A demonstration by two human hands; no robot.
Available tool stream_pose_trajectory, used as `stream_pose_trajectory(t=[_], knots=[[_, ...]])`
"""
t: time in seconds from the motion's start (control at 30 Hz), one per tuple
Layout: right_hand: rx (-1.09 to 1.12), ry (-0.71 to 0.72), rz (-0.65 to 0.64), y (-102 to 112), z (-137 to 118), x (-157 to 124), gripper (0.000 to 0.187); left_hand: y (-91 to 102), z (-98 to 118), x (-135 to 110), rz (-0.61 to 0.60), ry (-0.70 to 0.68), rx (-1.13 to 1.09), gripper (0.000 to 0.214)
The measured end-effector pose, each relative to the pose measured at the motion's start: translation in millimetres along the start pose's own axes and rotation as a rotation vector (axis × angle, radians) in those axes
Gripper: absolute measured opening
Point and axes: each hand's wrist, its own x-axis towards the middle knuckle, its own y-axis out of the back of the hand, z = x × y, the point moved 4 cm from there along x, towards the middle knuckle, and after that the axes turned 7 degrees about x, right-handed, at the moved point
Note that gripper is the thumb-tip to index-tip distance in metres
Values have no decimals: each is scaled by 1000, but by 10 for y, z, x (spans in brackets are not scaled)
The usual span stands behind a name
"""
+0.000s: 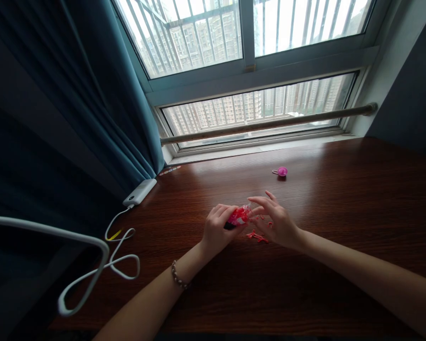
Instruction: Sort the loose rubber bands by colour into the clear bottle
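My left hand point(218, 227) is closed around a small see-through container point(239, 216) packed with red and pink pieces, tilted toward the right. A dark patch shows at its lower left end. Beside the container's right end is my right hand point(275, 222), its fingers spread; the fingertips come close to that end, and I cannot tell whether they touch it. Several thin red pieces point(257, 236) lie loose on the table just below the hands, and a few more are partly hidden by the right fingers.
A pink round cap-like thing with a loop point(282, 172) lies farther back on the brown wooden table point(206, 293). At left are a white device point(139, 192), its looping white cable point(124, 258) and a yellow strip point(115, 235). Behind stand a blue curtain point(110, 94) and a window rail point(270, 125).
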Motion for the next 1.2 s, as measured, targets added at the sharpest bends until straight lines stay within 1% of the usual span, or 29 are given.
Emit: stream_pose_trajectory(t=[0.1,0.17,0.23,0.3,0.37,0.43,0.53,0.63,0.7,0.77,0.9,1.07,1.2], knots=[[-21,46,73,49,-22,9,39,23,1,15,3,18,-9,33],[11,29,118,84,-24,13,36,31,-11,20,7,43,-24,33],[58,-46,183,122,19,16,29,33,-49,21,23,93,-52,33],[73,-158,204,126,120,15,19,29,-116,21,52,159,-85,33],[29,-253,131,73,249,6,16,20,-193,23,79,216,-108,33],[-41,-288,-15,-23,353,-18,16,10,-260,27,102,249,-117,33],[-77,-211,-225,-163,360,-75,16,4,-310,38,119,259,-105,33],[-4,-132,-358,-235,232,-115,10,9,-305,47,112,249,-81,33],[39,-118,-407,-241,154,-112,8,13,-294,49,106,240,-74,33],[64,-114,-452,-227,118,-88,13,13,-287,47,101,232,-72,33],[110,-130,-536,-149,163,-15,20,4,-293,42,98,221,-67,34],[51,-251,-559,38,279,71,19,-1,-299,40,95,220,-63,34],[-32,-366,-608,157,292,100,11,-5,-294,41,87,213,-57,34]])
